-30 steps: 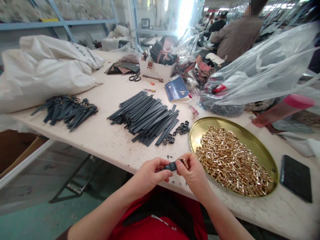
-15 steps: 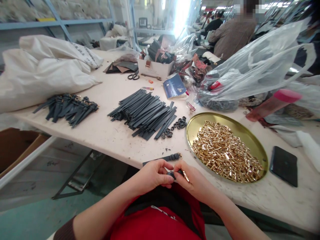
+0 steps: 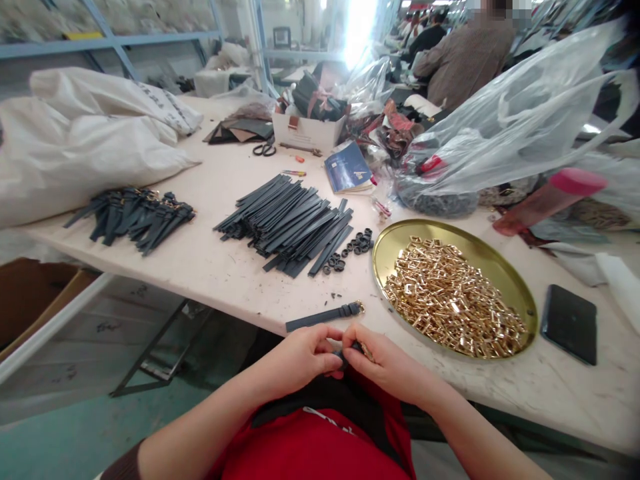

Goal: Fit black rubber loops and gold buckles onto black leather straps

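Note:
My left hand [image 3: 303, 357] and my right hand [image 3: 385, 363] meet just below the table's front edge, both pinched on a short black strap [image 3: 349, 351] with a gold buckle at its right end. Most of that strap is hidden by my fingers. Another black strap with a gold buckle [image 3: 325, 316] lies on the table edge just above my hands. A round gold tray [image 3: 505, 280] heaped with gold buckles sits to the right. A pile of black straps [image 3: 293, 223] and some small black loops [image 3: 350, 252] lie in the middle.
A second heap of finished black straps [image 3: 133, 217] lies at the left, beside big white sacks [image 3: 85, 143]. A black phone [image 3: 570, 323], a pink bottle [image 3: 550, 200], clear plastic bags [image 3: 505, 133], a blue booklet [image 3: 349, 168], scissors [image 3: 263, 149] and a white box [image 3: 306, 132] fill the rest. Other people sit at the back.
My hands have dropped from table height to just below its edge with the strap. One buckled strap now lies on the table edge above them.

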The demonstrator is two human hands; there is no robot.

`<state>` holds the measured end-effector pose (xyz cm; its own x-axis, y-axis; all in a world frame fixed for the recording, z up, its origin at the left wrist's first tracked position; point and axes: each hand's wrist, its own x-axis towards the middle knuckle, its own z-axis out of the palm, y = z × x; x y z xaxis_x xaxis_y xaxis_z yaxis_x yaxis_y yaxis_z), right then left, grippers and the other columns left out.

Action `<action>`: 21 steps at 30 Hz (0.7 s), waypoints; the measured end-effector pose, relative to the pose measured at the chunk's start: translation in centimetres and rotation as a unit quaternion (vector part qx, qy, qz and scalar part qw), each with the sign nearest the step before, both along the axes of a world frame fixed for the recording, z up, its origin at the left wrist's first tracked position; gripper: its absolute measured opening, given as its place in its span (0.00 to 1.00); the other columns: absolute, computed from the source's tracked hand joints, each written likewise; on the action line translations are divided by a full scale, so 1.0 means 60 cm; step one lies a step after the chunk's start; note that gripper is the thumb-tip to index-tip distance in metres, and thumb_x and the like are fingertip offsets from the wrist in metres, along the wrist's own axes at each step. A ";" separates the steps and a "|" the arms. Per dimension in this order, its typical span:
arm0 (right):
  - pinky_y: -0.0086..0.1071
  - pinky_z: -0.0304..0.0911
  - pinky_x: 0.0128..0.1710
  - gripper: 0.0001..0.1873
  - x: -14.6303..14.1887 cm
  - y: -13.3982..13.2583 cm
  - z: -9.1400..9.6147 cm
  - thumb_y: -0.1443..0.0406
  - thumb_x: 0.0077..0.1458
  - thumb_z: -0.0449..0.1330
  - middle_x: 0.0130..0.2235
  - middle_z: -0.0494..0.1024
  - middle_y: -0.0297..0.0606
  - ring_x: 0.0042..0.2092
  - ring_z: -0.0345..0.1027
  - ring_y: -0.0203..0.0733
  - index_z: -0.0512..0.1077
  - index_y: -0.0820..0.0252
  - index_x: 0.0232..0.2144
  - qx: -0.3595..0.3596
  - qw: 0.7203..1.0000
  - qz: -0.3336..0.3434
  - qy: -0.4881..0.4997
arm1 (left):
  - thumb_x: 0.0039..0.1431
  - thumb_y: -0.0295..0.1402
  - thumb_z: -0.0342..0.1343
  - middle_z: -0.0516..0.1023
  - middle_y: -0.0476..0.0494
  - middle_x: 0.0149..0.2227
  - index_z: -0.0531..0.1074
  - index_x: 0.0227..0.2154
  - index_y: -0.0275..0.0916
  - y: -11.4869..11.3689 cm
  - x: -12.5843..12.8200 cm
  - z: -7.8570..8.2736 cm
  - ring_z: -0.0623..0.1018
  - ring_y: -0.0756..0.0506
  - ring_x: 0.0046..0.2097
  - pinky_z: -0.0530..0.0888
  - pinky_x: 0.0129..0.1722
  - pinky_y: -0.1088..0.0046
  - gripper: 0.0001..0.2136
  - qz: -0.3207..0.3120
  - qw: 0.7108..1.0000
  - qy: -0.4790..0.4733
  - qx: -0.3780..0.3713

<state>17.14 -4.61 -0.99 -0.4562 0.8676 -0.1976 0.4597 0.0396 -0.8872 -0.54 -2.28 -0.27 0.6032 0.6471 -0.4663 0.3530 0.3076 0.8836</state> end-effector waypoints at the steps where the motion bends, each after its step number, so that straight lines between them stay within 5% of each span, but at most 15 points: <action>1: 0.28 0.52 0.28 0.05 0.001 0.001 0.002 0.64 0.56 0.49 0.26 0.67 0.30 0.29 0.59 0.36 0.62 0.56 0.28 -0.007 1.000 0.004 -0.003 | 0.47 0.28 0.52 0.78 0.48 0.29 0.68 0.43 0.38 -0.001 0.002 -0.001 0.76 0.48 0.32 0.69 0.34 0.75 0.17 0.000 1.000 0.001 0.004; 11: 0.29 0.53 0.28 0.03 -0.005 0.015 -0.012 0.67 0.54 0.49 0.26 0.67 0.30 0.29 0.60 0.36 0.61 0.56 0.29 -0.002 0.999 -0.033 -0.020 | 0.51 0.26 0.47 0.77 0.44 0.36 0.61 0.51 0.36 0.018 -0.009 0.010 0.74 0.48 0.37 0.68 0.37 0.74 0.22 -0.023 0.999 -0.046 -0.003; 17: 0.28 0.56 0.30 0.04 0.001 0.014 -0.011 0.66 0.55 0.49 0.28 0.68 0.30 0.30 0.60 0.35 0.61 0.57 0.29 -0.019 1.000 -0.006 -0.003 | 0.52 0.28 0.48 0.77 0.45 0.34 0.62 0.50 0.35 0.013 -0.003 -0.016 0.75 0.48 0.36 0.68 0.35 0.75 0.21 0.001 0.999 -0.042 -0.009; 21: 0.29 0.58 0.32 0.06 -0.004 0.003 -0.025 0.64 0.57 0.46 0.30 0.69 0.33 0.32 0.63 0.37 0.61 0.57 0.33 0.034 0.997 -0.071 -0.002 | 0.56 0.34 0.44 0.76 0.46 0.31 0.68 0.41 0.34 0.019 -0.004 -0.003 0.74 0.51 0.28 0.67 0.29 0.77 0.14 -0.020 0.999 0.028 0.028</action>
<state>16.90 -4.41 -2.50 -0.3276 0.9346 -0.1385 0.4692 0.0337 -0.8824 -0.77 -1.12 -0.47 0.6030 0.6494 -0.4633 0.4126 0.2432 0.8779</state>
